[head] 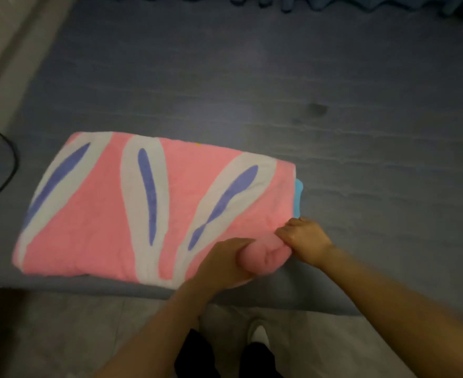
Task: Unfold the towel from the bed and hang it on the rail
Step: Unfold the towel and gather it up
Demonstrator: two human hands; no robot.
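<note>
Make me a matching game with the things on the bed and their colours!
Things:
1. folded terry towel's background
2. long ear shapes on the towel
3. narrow stripes inside the ears
4. flat bed sheet

Colours:
A. purple
B. grey-blue
C. pink
D. white

Pairs: 1-C, 2-D, 3-A, 4-B

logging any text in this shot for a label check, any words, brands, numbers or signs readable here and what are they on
None can be read.
The towel shows only a pattern: white ear-like shapes with purple centres on pink, no lettering.
The bed cover is plain grey-blue, with no label in view.
The left hand and right hand grip the towel's near corner; any tag there is hidden.
</note>
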